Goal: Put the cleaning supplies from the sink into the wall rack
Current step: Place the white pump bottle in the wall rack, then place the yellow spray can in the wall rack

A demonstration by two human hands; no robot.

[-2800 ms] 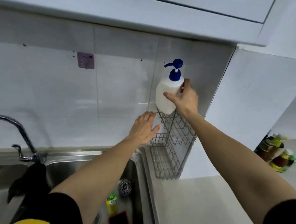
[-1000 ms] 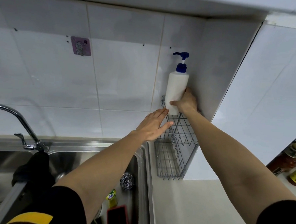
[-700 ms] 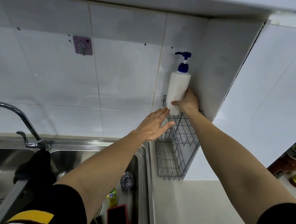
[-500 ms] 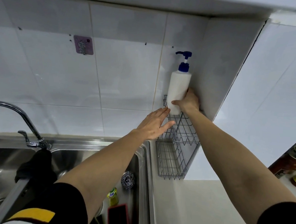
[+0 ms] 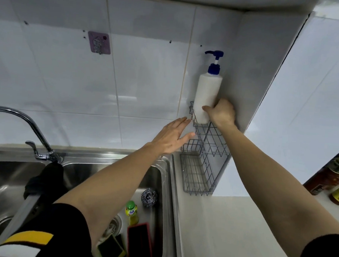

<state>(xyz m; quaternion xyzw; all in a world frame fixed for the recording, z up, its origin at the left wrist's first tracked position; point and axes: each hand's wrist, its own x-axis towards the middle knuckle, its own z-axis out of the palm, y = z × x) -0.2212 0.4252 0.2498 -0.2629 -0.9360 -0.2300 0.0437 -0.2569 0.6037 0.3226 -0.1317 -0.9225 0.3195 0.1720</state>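
Note:
A white pump bottle point(image 5: 207, 95) with a blue pump head stands upright in the top tier of the grey wire wall rack point(image 5: 207, 150), in the tiled corner. My right hand point(image 5: 221, 113) grips the bottle's lower part. My left hand point(image 5: 174, 137) is flat with fingers spread, touching the rack's left side and the wall. In the steel sink point(image 5: 167, 187) lie a steel scourer point(image 5: 149, 195), a small yellow bottle with a green cap point(image 5: 131, 212), a red and black brush or box point(image 5: 139, 243) and a green and yellow sponge point(image 5: 111, 250).
A chrome tap point(image 5: 25, 127) curves over the sink's left basin, with a black cloth point(image 5: 44, 182) draped below it. A purple adhesive hook point(image 5: 99, 42) sticks to the tiles. Sauce bottles point(image 5: 332, 178) stand at the counter's right edge. The rack's lower tiers hold nothing.
The pump bottle has come down from above the rack into its top tier and now stands straighter. My right hand has slid lower on it. My left hand stayed by the rack.

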